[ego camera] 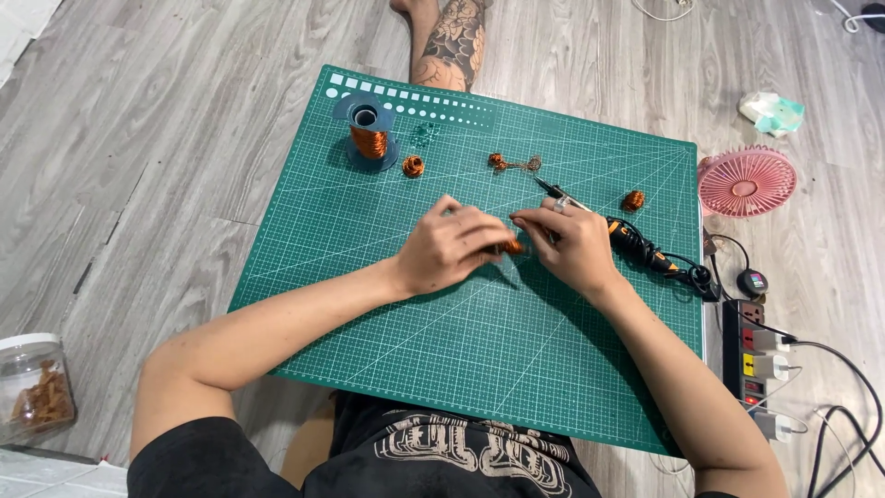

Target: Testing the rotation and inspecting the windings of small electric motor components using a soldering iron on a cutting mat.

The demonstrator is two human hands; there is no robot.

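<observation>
My left hand (450, 247) and my right hand (573, 243) meet over the middle of a green cutting mat (442, 341). Between their fingertips sits a small copper wire coil (513, 246), gripped from both sides. My right hand wears a ring. A soldering iron (636, 242) with a black and orange handle lies on the mat just behind my right hand, its tip pointing up-left.
A spool of copper wire (370, 136) stands at the mat's far left, with small copper coils (413, 166) (632, 200) and a tangled wire piece (513, 164) nearby. A pink fan (748, 181), a power strip (756, 364), and a plastic jar (32, 387) sit on the wooden floor.
</observation>
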